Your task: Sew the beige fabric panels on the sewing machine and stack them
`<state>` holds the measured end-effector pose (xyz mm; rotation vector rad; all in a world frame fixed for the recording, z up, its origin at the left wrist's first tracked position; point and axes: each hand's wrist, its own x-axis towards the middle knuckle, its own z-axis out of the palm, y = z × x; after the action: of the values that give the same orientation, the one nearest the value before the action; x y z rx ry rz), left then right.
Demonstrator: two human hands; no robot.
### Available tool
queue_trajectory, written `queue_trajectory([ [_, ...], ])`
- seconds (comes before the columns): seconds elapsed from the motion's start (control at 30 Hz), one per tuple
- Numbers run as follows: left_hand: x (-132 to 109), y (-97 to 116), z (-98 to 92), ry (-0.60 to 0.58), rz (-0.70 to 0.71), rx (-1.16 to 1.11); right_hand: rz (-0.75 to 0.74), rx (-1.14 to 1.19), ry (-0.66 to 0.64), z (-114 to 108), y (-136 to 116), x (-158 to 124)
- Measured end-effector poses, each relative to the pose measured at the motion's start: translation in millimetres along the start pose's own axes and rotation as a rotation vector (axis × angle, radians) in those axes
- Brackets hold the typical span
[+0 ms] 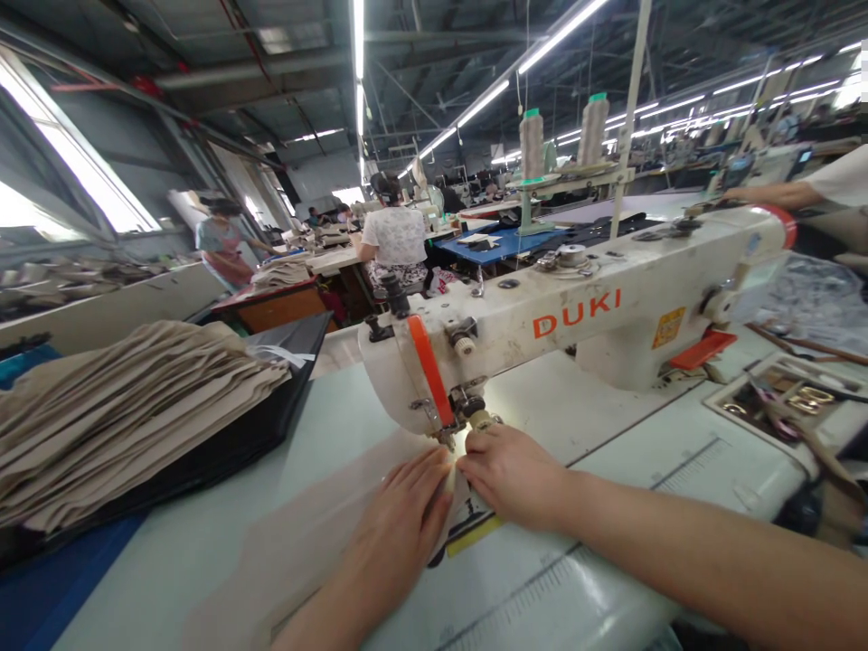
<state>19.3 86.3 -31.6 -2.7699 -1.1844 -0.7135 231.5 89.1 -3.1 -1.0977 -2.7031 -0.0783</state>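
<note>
A white sewing machine [576, 316] with orange lettering stands on the pale table [610, 470]. A beige fabric piece [305, 542] lies flat on the table and runs up to the needle area [451, 434]. My left hand [403, 524] lies flat on the fabric, fingers stretched toward the needle. My right hand [512, 475] rests beside it just under the machine head, its fingers curled and pressed onto the fabric's edge at the presser foot.
A tall stack of beige fabric pieces [122, 407] sits on a dark tray at the left. Scissors and small tools lie in a tray [779, 398] at the right. Thread cones [562, 136] stand behind the machine. Other workers [393, 240] sit farther back.
</note>
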Motion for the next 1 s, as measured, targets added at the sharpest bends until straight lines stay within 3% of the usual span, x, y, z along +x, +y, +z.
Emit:
queue_trajectory([
  [0.3,14.8,-13.7,3.5,-0.031,0.006,0.050,0.001,0.030,0.038,2.6,1.3,-1.9],
  [0.43,7.9,-12.3,-3.3,-0.047,-0.002,0.066,-0.012,0.057,0.066,2.2,1.1,-5.4],
  [0.67,-46.8,15.8,-35.8,-0.158,-0.095,0.073,-0.110,0.168,0.159,2.8,-5.4,-13.7],
  [0.73,-57.5,24.3,-43.7,-0.100,-0.078,0.132,-0.152,0.206,0.183,2.6,-7.8,-14.5],
  [0.9,-84.7,32.1,-70.7,0.253,-0.103,0.319,-0.245,0.283,0.202,1.3,-11.8,-21.4],
  [0.93,-94.8,31.1,-75.7,0.247,-0.139,0.345,-0.272,0.299,0.219,1.6,-12.3,-23.5],
  [1.0,-121.4,28.0,-82.5,0.107,-0.151,0.369,-0.312,0.323,0.244,2.8,-14.1,-27.4],
])
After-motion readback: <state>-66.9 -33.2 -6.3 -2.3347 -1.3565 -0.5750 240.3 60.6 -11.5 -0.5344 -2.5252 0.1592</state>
